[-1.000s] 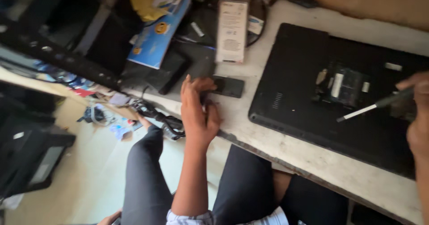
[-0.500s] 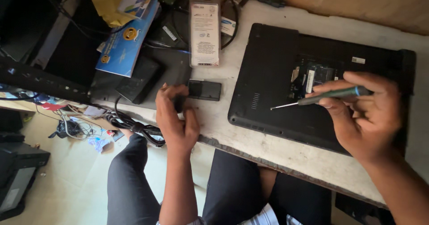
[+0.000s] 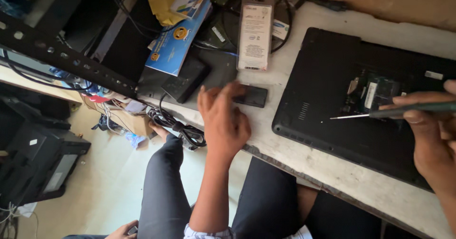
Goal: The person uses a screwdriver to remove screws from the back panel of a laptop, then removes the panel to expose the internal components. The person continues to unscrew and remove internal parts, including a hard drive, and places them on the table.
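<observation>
Laptop lies flipped on the table, hatch open, innards showing, cover not back. Right hand grips the screwdriver over it; left hand, fingers loose, rests on a small black panel.

Bare left hand & forearm; rolled checked sleeve, white w/ dark lines; dark trousers; right hand bare, no rings.

Thin green-handled screwdriver lies level over the upturned black laptop.
</observation>
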